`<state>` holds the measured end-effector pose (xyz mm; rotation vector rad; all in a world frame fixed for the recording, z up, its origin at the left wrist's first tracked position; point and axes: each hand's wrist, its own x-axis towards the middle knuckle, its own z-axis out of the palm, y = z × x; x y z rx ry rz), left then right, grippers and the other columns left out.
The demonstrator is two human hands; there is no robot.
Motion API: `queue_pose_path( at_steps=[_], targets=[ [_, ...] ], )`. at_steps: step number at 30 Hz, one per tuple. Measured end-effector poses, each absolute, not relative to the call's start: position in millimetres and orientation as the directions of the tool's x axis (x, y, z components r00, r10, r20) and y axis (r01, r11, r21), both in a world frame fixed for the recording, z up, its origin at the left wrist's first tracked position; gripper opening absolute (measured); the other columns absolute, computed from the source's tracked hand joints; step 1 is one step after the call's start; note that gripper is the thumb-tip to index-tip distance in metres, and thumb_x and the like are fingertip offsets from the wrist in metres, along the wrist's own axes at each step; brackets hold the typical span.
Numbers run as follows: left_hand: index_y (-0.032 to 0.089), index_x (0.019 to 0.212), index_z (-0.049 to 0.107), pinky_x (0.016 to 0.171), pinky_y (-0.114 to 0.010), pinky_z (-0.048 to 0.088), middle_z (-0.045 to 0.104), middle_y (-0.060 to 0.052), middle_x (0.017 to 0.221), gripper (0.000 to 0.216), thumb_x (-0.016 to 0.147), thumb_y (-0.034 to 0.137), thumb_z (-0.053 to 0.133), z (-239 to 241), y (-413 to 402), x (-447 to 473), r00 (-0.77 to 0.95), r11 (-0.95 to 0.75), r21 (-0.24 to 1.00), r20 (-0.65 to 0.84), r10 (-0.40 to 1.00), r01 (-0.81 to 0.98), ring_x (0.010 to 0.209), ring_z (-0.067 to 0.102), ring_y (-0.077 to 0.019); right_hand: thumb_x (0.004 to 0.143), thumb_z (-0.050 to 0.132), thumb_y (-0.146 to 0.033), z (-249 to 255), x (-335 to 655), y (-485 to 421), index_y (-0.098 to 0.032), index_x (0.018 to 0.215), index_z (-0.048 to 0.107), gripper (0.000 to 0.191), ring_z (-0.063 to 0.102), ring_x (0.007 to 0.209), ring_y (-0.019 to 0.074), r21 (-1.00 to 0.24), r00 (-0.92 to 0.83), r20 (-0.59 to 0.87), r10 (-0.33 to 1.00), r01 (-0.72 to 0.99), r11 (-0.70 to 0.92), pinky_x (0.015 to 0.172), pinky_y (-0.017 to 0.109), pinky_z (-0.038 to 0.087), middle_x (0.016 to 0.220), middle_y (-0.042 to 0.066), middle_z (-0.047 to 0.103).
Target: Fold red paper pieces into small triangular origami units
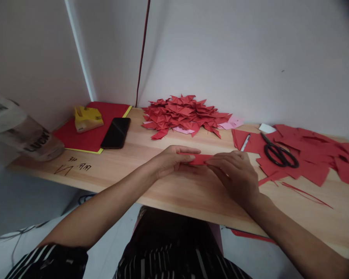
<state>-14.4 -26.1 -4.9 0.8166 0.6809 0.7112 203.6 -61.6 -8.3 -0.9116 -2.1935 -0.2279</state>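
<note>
A small folded red paper piece [200, 159] lies on the wooden table [128, 170] between my two hands. My left hand [171, 158] pinches its left end, fingers curled over it. My right hand [235, 174] presses on its right end with fingers closed together on the paper. Most of the piece is hidden under my fingers.
A heap of folded red paper shapes [186, 114] sits by the wall. Black scissors [279, 154] and a pen [245, 142] lie on cut red sheets [314, 159] at the right. A black phone [116, 132] and yellow packet [87, 118] rest on a red sheet [87, 135] at the left.
</note>
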Motion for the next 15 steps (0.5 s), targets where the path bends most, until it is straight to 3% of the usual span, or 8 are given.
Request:
queue_pose_path(
  at_steps=[4,8,11,15],
  targets=[
    [0.011,0.117,0.068,0.091,-0.037,0.053,0.073,-0.009,0.093,0.047,0.071,0.01,0.075,-12.4,-26.1,-11.9,0.509,0.407,0.888,-0.255,0.822,-0.212,0.085,0.069,-0.0165,0.093,0.059,-0.018,-11.8,201.4,-58.1,-0.023,0.09,0.067,0.01,0.067,0.089,0.0204,-0.271,-0.435,0.633,0.641,0.651,0.709,0.082,0.038,0.046,0.093,0.005,0.074],
    [0.01,0.108,0.071,0.085,-0.035,0.055,0.073,-0.01,0.097,0.037,0.072,0.006,0.069,-14.4,-27.3,-7.3,0.515,0.332,0.925,-0.197,0.834,-0.183,0.085,0.07,-0.0167,0.092,0.058,-0.021,-14.2,200.5,-55.5,-0.023,0.084,0.065,0.011,0.063,0.101,0.0226,-0.45,-0.352,0.559,0.751,0.632,0.631,0.088,0.041,0.047,0.106,0.007,0.071],
    [0.009,0.099,0.072,0.08,-0.033,0.058,0.073,-0.009,0.097,0.026,0.074,0.008,0.068,-15.3,-28.0,-5.8,0.579,0.327,0.929,-0.172,0.797,-0.174,0.085,0.07,-0.0166,0.092,0.058,-0.023,-14.9,201.1,-54.8,-0.023,0.083,0.064,0.012,0.063,0.104,0.0232,-0.512,-0.327,0.506,0.798,0.631,0.583,0.09,0.042,0.046,0.11,0.006,0.07],
    [0.01,0.095,0.073,0.076,-0.028,0.059,0.073,-0.008,0.097,0.022,0.073,0.011,0.07,-15.9,-28.4,-5.8,0.597,0.291,0.947,-0.155,0.787,-0.137,0.083,0.07,-0.0149,0.091,0.058,-0.024,-14.5,201.4,-54.0,-0.024,0.08,0.064,0.013,0.064,0.092,0.0214,-0.538,-0.318,0.451,0.834,0.649,0.538,0.086,0.041,0.046,0.098,0.003,0.071]
  ],
)
